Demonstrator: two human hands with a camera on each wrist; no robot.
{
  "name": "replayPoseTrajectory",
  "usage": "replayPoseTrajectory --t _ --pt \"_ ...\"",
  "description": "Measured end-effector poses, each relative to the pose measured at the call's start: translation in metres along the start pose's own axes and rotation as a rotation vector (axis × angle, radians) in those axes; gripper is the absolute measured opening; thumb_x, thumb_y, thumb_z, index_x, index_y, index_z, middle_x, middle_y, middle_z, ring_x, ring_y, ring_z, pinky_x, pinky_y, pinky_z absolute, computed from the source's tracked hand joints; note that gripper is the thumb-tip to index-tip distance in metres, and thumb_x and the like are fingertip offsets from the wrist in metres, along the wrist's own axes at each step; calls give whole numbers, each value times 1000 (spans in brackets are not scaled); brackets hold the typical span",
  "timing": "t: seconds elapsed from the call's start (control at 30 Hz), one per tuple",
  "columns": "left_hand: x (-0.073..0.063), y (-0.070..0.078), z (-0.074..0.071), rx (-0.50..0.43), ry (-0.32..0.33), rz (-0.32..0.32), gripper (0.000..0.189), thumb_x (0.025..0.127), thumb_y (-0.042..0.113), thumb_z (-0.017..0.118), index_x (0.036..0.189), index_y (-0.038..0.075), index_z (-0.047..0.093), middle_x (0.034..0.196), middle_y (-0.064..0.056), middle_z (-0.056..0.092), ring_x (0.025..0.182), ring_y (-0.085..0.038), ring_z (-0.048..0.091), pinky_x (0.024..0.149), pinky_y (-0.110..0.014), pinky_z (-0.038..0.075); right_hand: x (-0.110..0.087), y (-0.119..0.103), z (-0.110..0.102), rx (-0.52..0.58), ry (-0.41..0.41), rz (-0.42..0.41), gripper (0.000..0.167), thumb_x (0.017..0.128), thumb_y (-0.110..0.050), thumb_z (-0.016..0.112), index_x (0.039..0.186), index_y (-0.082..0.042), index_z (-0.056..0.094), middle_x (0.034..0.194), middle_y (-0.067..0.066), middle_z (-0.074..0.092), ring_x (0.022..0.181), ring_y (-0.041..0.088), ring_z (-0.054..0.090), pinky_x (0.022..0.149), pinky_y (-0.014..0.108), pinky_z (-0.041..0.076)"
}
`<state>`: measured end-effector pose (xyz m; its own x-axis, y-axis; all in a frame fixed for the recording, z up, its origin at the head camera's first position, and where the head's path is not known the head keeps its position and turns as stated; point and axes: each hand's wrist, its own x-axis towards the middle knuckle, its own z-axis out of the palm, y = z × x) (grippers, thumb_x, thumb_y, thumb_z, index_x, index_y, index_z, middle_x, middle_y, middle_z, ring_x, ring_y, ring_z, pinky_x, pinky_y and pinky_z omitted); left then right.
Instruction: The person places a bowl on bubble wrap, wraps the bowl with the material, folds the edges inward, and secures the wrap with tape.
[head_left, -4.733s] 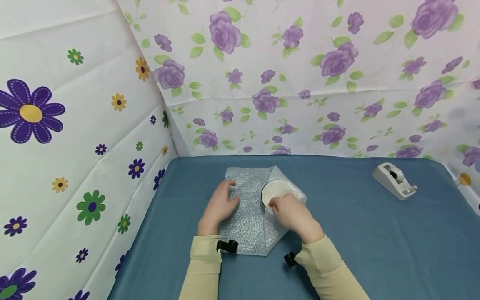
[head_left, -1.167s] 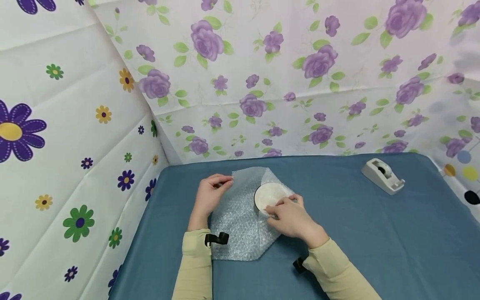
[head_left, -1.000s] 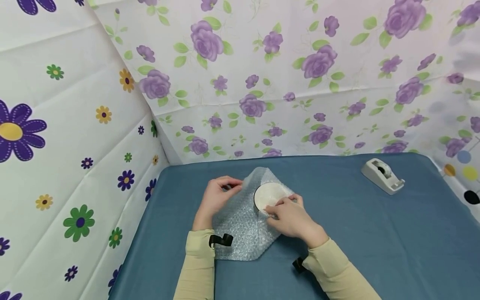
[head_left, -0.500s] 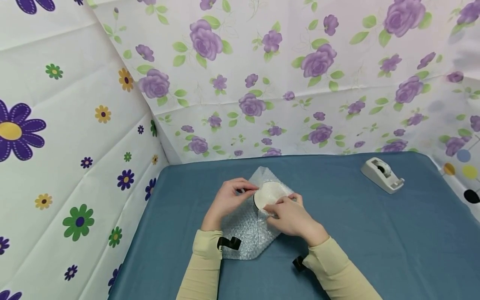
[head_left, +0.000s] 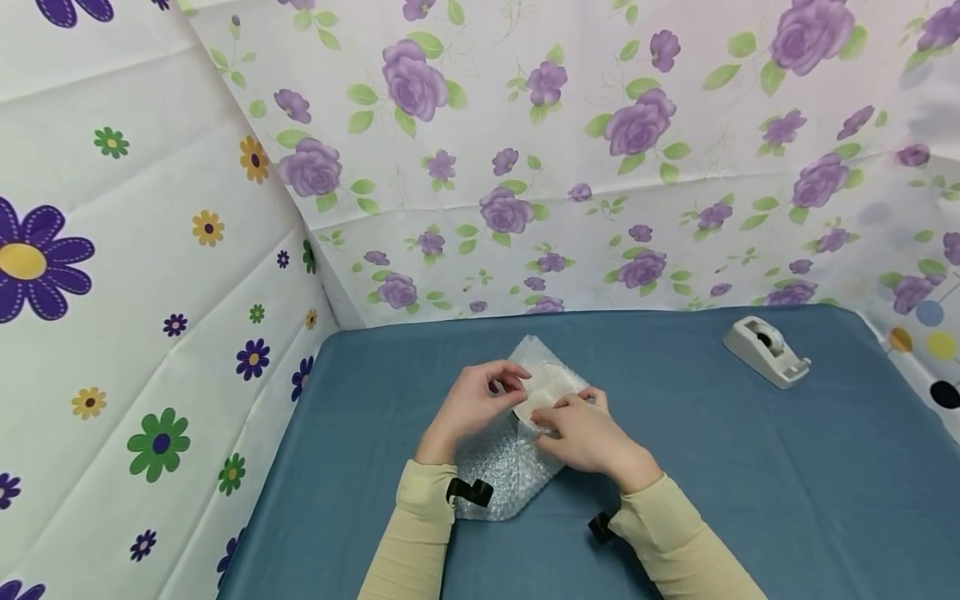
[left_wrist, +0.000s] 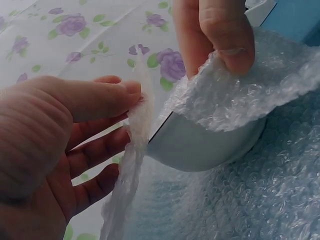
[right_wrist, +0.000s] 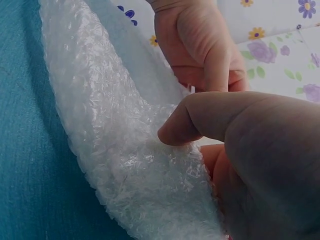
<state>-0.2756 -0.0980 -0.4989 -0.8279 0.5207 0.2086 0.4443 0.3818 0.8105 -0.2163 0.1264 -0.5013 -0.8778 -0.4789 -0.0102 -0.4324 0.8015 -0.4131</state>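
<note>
A white bowl (left_wrist: 202, 145) with a dark rim sits on a sheet of bubble wrap (head_left: 502, 467) on the blue table. The sheet's right side is folded up over the bowl's edge, where my right hand (head_left: 588, 433) pinches it between thumb and fingers. My left hand (head_left: 480, 404) holds the raised left edge of the wrap between thumb and index finger, its other fingers loosely bent. In the left wrist view that edge stands up beside the bowl's rim. The hands and the wrap hide part of the bowl.
A white tape dispenser (head_left: 765, 352) with a roll of tape stands at the back right of the blue table (head_left: 750, 483). Flower-patterned sheets (head_left: 585, 167) hang behind the table and along its left side. Black straps (head_left: 471, 492) are on both wrists.
My left hand has lifted the left edge of the bubble wrap and carried it rightward to the bowl, partly covering it. My right hand has stayed at the bowl's right edge over the last second.
</note>
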Motion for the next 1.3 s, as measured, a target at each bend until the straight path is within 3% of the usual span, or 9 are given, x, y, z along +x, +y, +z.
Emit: replayPoseTrajectory --t 0.3,0.63,0.83,1.13,1.3 --pt "1 1 3 7 -6 -16 19 103 17 76 122 13 75 98 8 75 87 -20 71 75 -34 53 -1 2 -3 21 8 -34 28 103 -21 68 128 -19 81 137 3 73 124 27 64 106 62 25" --pt "2 2 8 13 -22 -33 20 102 16 77 121 11 74 97 7 78 80 -18 70 65 -30 50 -2 7 -6 34 61 -86 20 99 -21 79 118 -18 84 101 -10 70 88 8 65 100 59 33" --pt "2 0 11 15 -26 -25 15 101 13 78 115 10 73 97 5 77 81 -17 70 62 -30 49 -2 13 -8 79 44 -109 20 99 -24 81 119 -22 84 104 -12 77 91 4 69 102 58 34" --pt "4 -1 15 116 -30 -11 11 98 12 81 101 16 72 94 7 73 85 -13 69 69 -31 51 -4 18 -17 82 2 -169 22 99 -22 80 120 -20 84 112 -8 79 95 5 72 103 58 37" --pt "5 0 18 184 -27 15 12 97 12 83 98 17 72 93 5 72 85 -12 67 71 -31 51 -7 23 -24 116 27 -228 17 101 -18 77 116 -18 85 108 -8 79 87 2 70 97 48 51"
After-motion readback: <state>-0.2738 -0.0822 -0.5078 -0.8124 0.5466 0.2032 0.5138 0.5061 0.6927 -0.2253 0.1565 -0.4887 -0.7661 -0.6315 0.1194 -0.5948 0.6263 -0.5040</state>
